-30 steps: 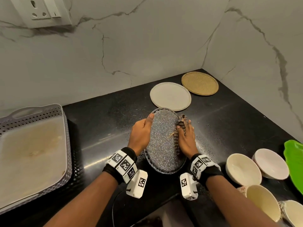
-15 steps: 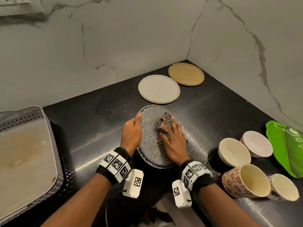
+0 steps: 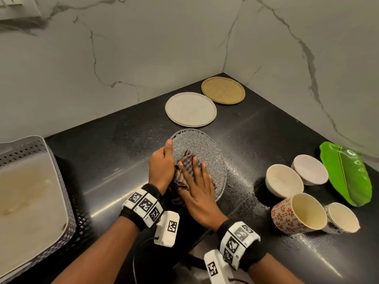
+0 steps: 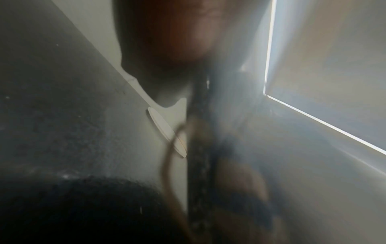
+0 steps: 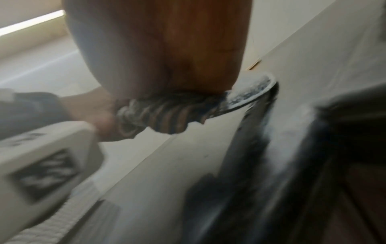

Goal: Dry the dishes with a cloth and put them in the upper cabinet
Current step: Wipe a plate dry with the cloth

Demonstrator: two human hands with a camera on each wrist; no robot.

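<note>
While both hands work at the counter's middle, entries run left to right. Perforated grey plastic basket [image 3: 51,160], 9 o'clock, at the left edge of the black stone counter [image 3: 114,165]. Left hand [image 3: 161,167]: fingers curled round the left rim of the speckled grey oval plate [image 3: 205,152], thumb along its top; the plate lies near the front edge. Right hand [image 3: 198,187]: fingers straight, pressing a striped brown-and-blue cloth [image 3: 185,162] flat on the plate. Plain cream round plate [image 3: 190,109] at 12 o'clock, just beyond; woven tan round plate [image 3: 223,90] in the corner. Bare counter lies between basket and speckled plate. At 3 o'clock: two cream bowls [image 3: 284,180], red-flowered mug [image 3: 299,214], green leaf-shaped dish [image 3: 346,173].
</note>
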